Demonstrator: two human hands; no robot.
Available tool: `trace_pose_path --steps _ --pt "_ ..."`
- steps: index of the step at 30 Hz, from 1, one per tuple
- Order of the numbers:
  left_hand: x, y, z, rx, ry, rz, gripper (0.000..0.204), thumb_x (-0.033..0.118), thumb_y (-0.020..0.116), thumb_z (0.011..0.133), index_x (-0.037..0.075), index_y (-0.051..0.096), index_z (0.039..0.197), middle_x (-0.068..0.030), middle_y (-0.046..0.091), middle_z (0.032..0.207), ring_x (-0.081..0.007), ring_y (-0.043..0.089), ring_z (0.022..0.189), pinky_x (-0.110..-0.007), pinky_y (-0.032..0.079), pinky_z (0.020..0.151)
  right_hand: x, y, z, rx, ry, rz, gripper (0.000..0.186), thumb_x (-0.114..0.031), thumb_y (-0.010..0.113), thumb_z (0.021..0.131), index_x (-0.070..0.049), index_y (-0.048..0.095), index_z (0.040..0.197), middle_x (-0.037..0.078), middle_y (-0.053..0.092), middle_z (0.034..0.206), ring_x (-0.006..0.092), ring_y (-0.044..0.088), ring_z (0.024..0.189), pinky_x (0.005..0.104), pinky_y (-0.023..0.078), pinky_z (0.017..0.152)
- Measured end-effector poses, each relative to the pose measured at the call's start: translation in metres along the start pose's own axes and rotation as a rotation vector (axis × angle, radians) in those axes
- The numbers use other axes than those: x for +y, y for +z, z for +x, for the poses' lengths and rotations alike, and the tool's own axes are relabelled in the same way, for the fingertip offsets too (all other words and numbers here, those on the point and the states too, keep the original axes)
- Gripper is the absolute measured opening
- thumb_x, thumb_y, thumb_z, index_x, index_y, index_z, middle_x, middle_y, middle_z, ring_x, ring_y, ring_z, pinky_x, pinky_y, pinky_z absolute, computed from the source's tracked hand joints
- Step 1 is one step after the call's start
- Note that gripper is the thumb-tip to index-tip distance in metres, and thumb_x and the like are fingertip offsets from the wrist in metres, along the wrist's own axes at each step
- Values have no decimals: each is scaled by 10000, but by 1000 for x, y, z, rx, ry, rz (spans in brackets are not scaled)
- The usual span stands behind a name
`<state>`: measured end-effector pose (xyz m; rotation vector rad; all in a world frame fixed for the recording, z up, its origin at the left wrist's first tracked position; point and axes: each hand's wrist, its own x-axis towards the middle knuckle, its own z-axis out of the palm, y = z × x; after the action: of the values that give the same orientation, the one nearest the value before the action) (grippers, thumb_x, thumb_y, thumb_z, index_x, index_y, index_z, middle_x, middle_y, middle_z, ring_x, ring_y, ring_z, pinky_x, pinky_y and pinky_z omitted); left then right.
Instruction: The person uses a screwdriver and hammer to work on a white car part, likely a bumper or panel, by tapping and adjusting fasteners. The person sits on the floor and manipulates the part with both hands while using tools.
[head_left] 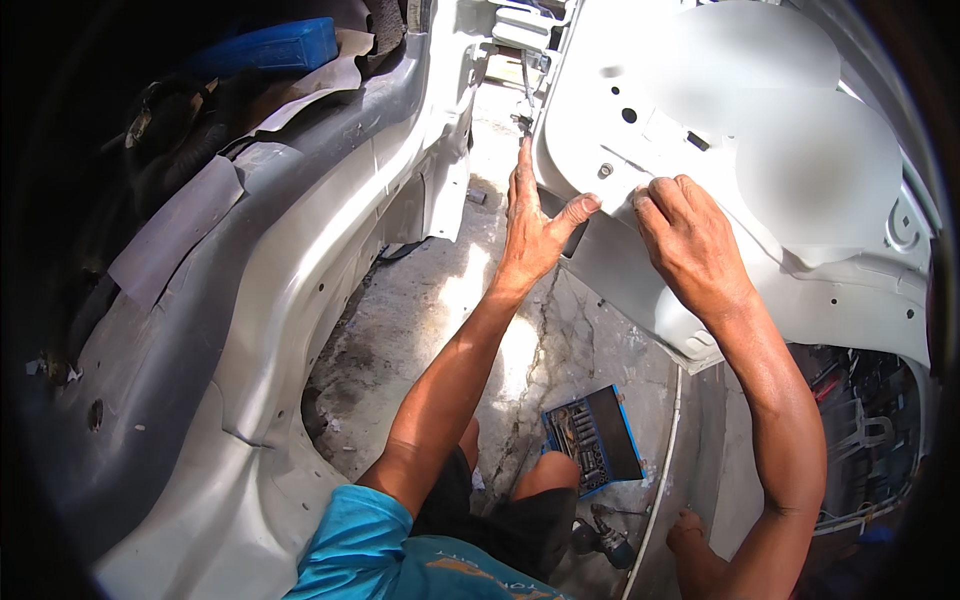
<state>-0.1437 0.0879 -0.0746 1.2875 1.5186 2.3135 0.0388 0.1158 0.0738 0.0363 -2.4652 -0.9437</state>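
Observation:
My left hand (pixel 535 225) rests at the inner edge of a pale metal door panel (pixel 800 180), fingers stretched upward and thumb apart against the panel, just below a small latch or hinge fitting (pixel 524 123). To its right, my right hand (pixel 690 235) is bent with fingertips pinched together on the panel; whatever they hold is hidden. A small round fitting (pixel 605 170) and several holes show in the panel between and above my hands.
At left is the car body's doorway (pixel 280 310), with loose trim and a blue object (pixel 265 45). On the concrete floor (pixel 400 330) lie an open socket set (pixel 625 435), a dark tool (pixel 610 545) and a pale hose (pixel 660 465). A bare limb (pixel 700 560) shows lower right.

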Motion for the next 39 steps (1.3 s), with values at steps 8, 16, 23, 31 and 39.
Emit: trace_pose_path --steps 8,16,23,31,39 --pt "2 0 0 -15 -18 -24 1307 679 812 761 -4 113 1629 -375 213 1589 -501 232 1504 -576 266 1218 -5 10 -1 118 16 -112 156 -112 669 750 -44 610 878 70 513 901 209 524 837 353 451 735" --pt "-1 3 2 -10 -6 -32 1296 653 818 771 -15 107 1624 -379 228 1547 -503 229 1494 -603 244 1217 -7 29 -7 260 127 -109 177 -111 771 870 -78 601 906 44 502 818 206 488 735 363 387 660" --pt "-1 4 1 -6 1 -49 1295 632 829 776 -49 112 1612 -365 248 1534 -490 238 1487 -590 260 1211 -15 35 -8 385 244 -182 198 -161 769 867 -118 583 815 14 475 772 188 486 729 365 369 685" --pt "1 9 -4 94 61 9 1214 551 839 809 -15 134 1618 -326 251 1551 -472 225 1498 -589 250 1218 -16 39 -10 455 270 -188 174 -184 778 860 -132 614 836 -4 489 766 174 487 725 363 360 721" --pt "41 23 -17 158 639 258 402 88 786 870 48 665 1252 -137 627 1233 -303 569 1148 -458 456 1006 -23 39 -17 399 284 -154 222 -166 738 803 -108 677 1008 -10 552 889 163 533 820 385 383 812"
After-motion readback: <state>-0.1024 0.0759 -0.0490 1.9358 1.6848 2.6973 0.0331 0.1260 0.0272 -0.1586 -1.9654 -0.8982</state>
